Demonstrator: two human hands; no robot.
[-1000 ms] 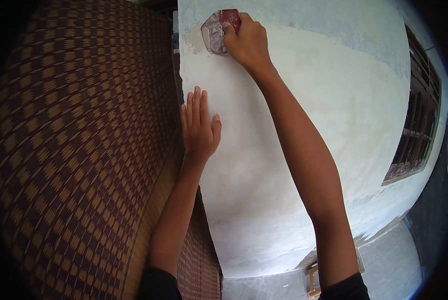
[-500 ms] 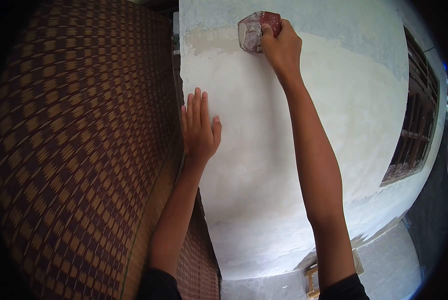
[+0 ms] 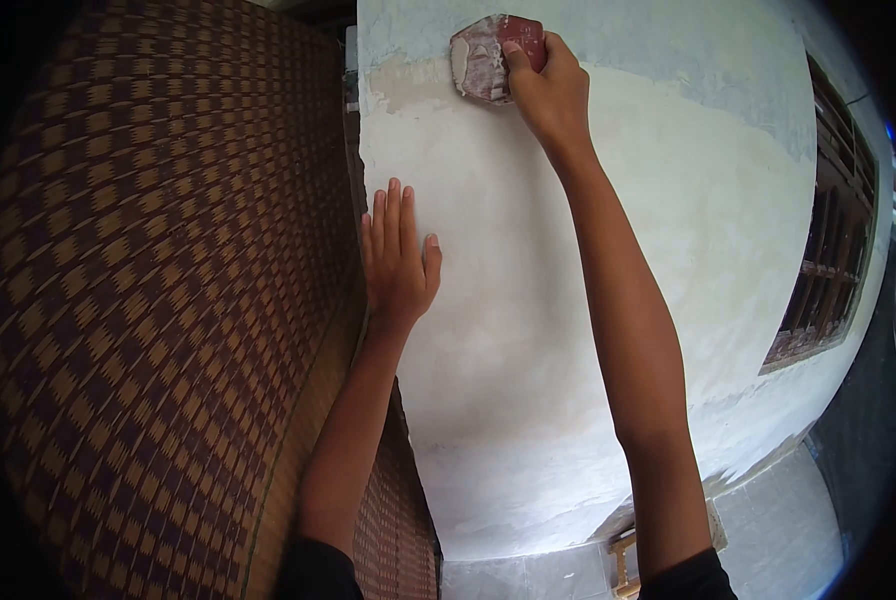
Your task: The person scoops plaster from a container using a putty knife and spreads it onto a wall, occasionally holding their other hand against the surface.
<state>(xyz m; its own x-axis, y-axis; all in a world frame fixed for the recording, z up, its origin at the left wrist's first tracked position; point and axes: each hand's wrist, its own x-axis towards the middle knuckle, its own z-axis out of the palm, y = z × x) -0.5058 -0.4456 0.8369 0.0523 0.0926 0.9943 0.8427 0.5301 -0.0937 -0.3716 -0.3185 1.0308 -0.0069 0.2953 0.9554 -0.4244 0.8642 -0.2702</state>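
Observation:
High on the white plastered wall [image 3: 488, 330], my right hand [image 3: 553, 95] grips a reddish putty scraper [image 3: 488, 65] between thumb and fingers. Pale putty smears cover much of the scraper's face, thickest along its left side. The scraper is at the edge between the whiter coat and a blue-grey upper band [image 3: 648, 50]. Lower and to the left, my left hand [image 3: 398, 265] lies flat near the wall's left edge, fingers stretched upward and thumb apart, holding nothing.
A woven brown and tan mat panel [image 3: 168, 250] rises along the left, beside the wall's edge. At the right is a window with dark wooden bars [image 3: 828, 220]. Below are grey floor tiles [image 3: 778, 520] and a small wooden frame-like object [image 3: 625, 565], partly behind my right forearm.
My right hand has moved the scraper a short way left and slightly up along the wall. My left hand has hardly moved.

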